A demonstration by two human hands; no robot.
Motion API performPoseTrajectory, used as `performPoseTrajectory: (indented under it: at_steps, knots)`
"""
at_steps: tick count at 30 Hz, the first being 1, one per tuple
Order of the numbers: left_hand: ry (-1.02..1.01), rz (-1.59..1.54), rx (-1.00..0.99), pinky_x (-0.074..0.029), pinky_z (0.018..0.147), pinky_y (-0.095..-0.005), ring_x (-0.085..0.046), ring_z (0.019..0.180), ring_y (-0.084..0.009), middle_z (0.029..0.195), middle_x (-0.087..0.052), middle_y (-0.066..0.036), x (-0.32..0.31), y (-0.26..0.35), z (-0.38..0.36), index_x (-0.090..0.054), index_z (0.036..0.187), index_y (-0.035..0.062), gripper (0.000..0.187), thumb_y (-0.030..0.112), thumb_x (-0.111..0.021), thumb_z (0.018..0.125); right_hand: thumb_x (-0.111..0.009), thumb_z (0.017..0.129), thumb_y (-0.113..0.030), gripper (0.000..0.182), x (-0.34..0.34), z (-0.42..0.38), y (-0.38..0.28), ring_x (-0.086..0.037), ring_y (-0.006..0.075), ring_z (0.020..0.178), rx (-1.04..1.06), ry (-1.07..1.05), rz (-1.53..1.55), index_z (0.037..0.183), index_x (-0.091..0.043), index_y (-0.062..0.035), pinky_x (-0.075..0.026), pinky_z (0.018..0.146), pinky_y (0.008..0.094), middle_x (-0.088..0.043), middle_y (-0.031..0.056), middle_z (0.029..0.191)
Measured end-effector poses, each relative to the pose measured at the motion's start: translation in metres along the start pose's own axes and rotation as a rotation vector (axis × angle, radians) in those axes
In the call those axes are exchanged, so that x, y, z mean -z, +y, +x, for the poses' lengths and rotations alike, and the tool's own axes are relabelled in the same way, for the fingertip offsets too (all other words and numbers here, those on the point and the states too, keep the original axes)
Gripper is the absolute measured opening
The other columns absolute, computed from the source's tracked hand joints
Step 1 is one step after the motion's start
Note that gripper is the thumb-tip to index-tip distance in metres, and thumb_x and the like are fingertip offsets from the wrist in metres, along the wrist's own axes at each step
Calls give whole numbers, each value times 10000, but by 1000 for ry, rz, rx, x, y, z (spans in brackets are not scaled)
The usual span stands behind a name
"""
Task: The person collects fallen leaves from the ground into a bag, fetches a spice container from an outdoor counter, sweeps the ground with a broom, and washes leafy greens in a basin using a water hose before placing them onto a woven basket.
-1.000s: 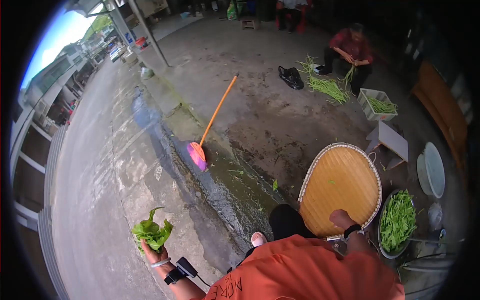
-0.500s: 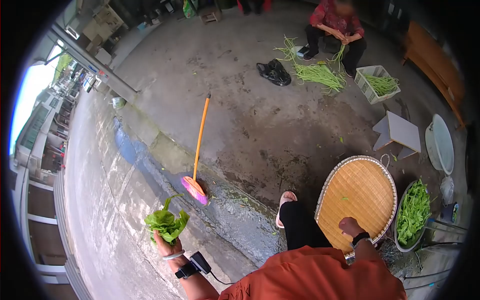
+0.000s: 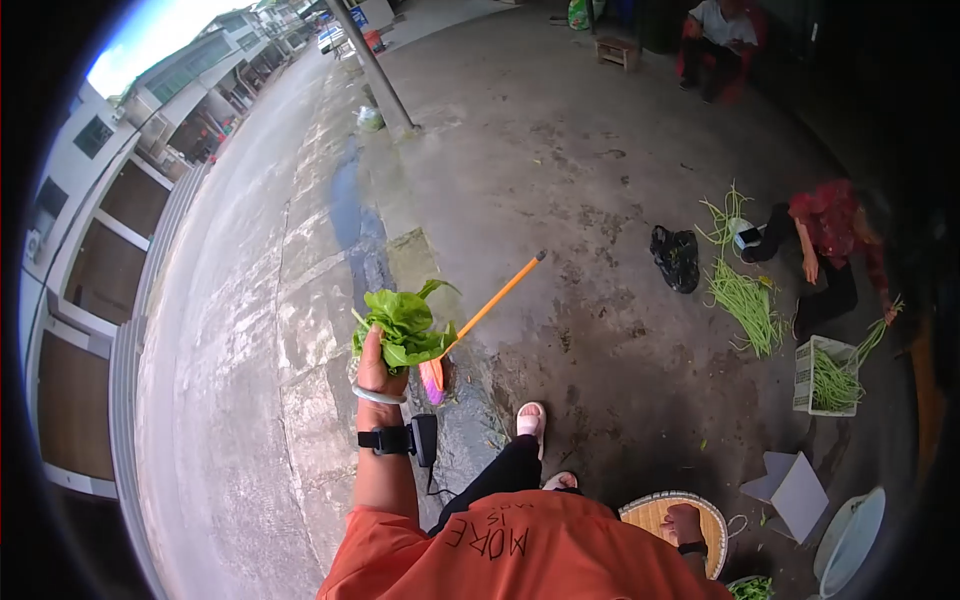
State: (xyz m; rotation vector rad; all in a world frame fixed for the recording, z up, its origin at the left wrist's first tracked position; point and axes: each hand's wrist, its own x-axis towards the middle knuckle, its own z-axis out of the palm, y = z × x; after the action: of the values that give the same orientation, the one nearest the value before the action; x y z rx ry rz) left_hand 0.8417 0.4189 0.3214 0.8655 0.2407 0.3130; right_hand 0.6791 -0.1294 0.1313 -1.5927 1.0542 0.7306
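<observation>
The left hand (image 3: 377, 368) is clamped around a bunch of leafy greens (image 3: 402, 318), thumb up along the near side, holding it out in front on the left, above the pavement edge. The right hand (image 3: 683, 522) is well apart from it, low on the right over a woven tray (image 3: 648, 512); I cannot tell whether its fingers are closed or hold anything. To hold the greens well, the grip should probably be firm at the base and loose around the leaves, so that nothing bruises or slips out. The arm is best kept steady and the bunch clear of the broom (image 3: 497, 301), which lies just beyond it in this view, and the wet ground near the slippers (image 3: 531, 420) calls for careful footing. Compared with 0.5 s ago, the view has turned: the tray sits lower and is partly cut off, the greens now overlap the lower part of the broom, and 2 slippers show instead of 1. On the far right, the person in red (image 3: 826, 212), whose hands were together over long beans (image 3: 744, 306), now has the arms apart, with 1 hand holding beans above the crate (image 3: 803, 378). A seated person (image 3: 722, 28) at the far side now shows more fully.
</observation>
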Motion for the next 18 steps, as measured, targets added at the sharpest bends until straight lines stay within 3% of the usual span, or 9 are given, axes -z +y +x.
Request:
performPoseTrajectory:
  at_steps: [1, 5, 7, 11, 15, 18]
  knots:
    - [-21, 17, -6, -394, 899, -376, -521, 999, -246, 1105, -541, -101, -7, 0, 14, -477, 1133, 19, 384, 281, -490, 853, -497, 722, -114, 47, 3, 19, -8, -439, 103, 409, 39, -130, 99, 736, -492, -69, -265, 334, 229, -461, 15, 580]
    - [-162, 281, -70, -395, 897, -379, -519, 1004, -248, 1110, -537, -109, -12, -21, 91, -471, 1143, 20, 398, 295, -479, 855, -525, 746, -190, 164, -15, 48, -75, -590, 164, 521, 56, 42, -167, 862, -546, -76, -332, 365, 243, -550, 28, 663]
    - [-53, 13, 144, -400, 890, -393, -516, 1013, -253, 1120, -530, -115, -33, -42, 138, -459, 1157, 17, 413, 301, -468, 858, -538, 754, -223, 190, -17, 56, -93, -595, 162, 534, 56, 45, -131, 878, -545, -79, -354, 385, 251, -562, 34, 685]
    - [-336, 109, 266, -391, 905, -433, -496, 1042, -274, 1153, -504, -123, -92, -89, 221, -424, 1190, 16, 468, 337, -465, 852, -532, 776, -185, 164, -25, 51, -125, -591, 182, 503, 28, 132, 27, 805, -564, -27, -439, 419, 281, -554, 47, 648]
    - [-490, 330, 303, -393, 901, -450, -491, 1046, -280, 1168, -491, -127, -146, -150, 289, -410, 1202, 17, 485, 345, -466, 849, -543, 735, -195, 151, -26, 66, -131, -590, 162, 515, -51, 151, 181, 782, -557, -52, -373, 390, 261, -540, 28, 626]
    - [-449, 137, 493, -394, 876, -355, -493, 1023, -232, 1118, -511, -137, -200, -198, 314, -427, 1175, -5, 447, 314, -380, 865, -560, 730, -192, 192, -16, 82, -152, -597, 211, 500, 60, 213, 117, 678, -575, -8, -474, 470, 301, -556, 81, 581]
